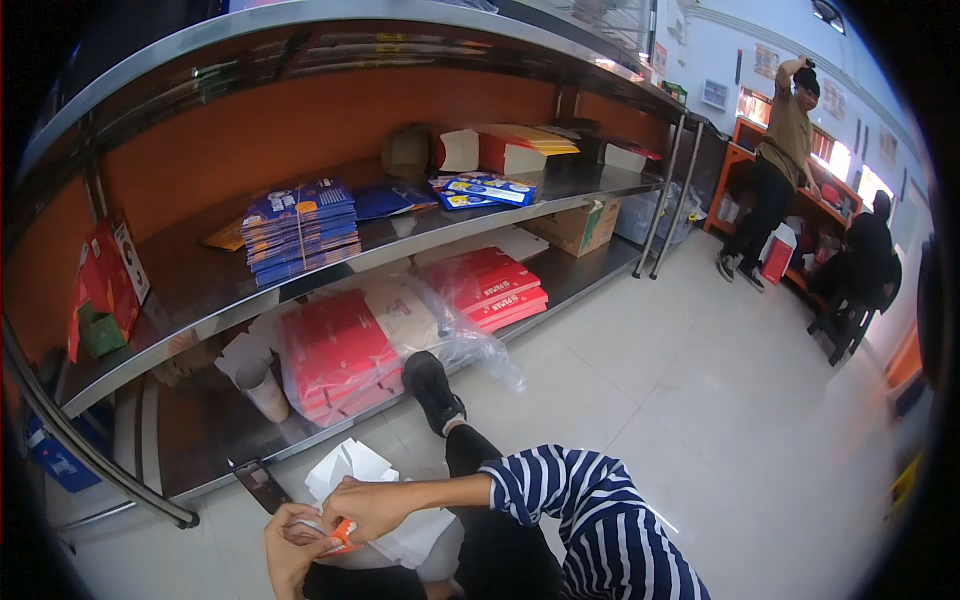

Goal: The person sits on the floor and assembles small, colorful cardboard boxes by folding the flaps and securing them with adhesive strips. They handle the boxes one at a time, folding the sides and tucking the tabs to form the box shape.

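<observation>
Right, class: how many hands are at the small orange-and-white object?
2. The left hand is on the left side of the small orange-and-white object; the right hand comes over from the right. Some fingers are hidden.

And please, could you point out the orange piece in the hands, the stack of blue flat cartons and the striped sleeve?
Orange piece (344, 531), head view: its visible middle.
Stack of blue flat cartons (288, 243), head view: front side.
Striped sleeve (600, 500), head view: its middle.

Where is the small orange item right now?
In the head view, the small orange item is near the lower edge, left of centre, at the fingers of the left hand and right hand, with white paper just beyond them.
</observation>
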{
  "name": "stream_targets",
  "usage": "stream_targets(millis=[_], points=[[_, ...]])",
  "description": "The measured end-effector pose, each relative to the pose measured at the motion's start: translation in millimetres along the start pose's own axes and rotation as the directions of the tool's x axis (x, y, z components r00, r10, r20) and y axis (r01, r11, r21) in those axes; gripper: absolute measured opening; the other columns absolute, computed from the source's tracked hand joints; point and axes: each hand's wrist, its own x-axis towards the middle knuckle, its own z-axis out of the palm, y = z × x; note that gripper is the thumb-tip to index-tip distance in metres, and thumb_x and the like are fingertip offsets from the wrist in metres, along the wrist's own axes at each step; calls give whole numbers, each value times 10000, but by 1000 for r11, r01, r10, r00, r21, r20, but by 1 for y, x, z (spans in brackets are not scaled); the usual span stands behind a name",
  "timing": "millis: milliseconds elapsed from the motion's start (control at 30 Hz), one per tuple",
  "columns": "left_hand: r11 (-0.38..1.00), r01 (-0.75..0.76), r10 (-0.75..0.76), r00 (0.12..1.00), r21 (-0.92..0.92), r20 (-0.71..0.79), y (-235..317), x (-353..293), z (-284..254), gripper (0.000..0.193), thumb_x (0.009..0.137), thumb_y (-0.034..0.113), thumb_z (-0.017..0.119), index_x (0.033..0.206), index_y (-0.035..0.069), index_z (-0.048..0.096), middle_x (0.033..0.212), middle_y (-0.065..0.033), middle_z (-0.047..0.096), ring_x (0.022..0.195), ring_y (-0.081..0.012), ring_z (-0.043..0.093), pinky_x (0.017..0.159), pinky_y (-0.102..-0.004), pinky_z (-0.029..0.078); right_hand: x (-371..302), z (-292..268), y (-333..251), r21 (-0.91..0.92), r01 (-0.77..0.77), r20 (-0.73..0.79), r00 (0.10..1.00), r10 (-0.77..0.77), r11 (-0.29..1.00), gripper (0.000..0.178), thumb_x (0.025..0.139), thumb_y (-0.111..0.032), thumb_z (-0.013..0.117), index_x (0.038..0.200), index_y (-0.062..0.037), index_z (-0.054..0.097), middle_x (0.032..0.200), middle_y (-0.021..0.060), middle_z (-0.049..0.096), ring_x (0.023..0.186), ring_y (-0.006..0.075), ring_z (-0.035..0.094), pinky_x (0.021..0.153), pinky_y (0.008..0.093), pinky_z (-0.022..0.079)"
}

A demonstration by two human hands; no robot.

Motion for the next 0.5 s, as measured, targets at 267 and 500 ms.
stream_targets(millis=[267, 500], points=[[971, -26, 63, 987, -236, 148, -58, 26, 5, 508, 587, -72, 719, 1014, 26, 463, 790, -70, 636, 740, -142, 620, 686, -237, 481, 7, -5, 6, -316, -149, 148, 968, 204, 937, 194, 555, -180, 646, 668, -42, 571, 616, 87, 557, 658, 252, 555, 726, 374, 339], [812, -346, 366, 929, 470, 50, -52, 27, -5, 541, 597, 20, 720, 1082, 34, 480, 811, -78, 638, 726, -181, 619, 727, -275, 471, 5, -30, 18, -261, -359, -245, 923, 298, 896, 175, 622, -178, 545, 683, -24, 601, 695, 178, 608, 713, 316, 605, 638, 429, 437]])
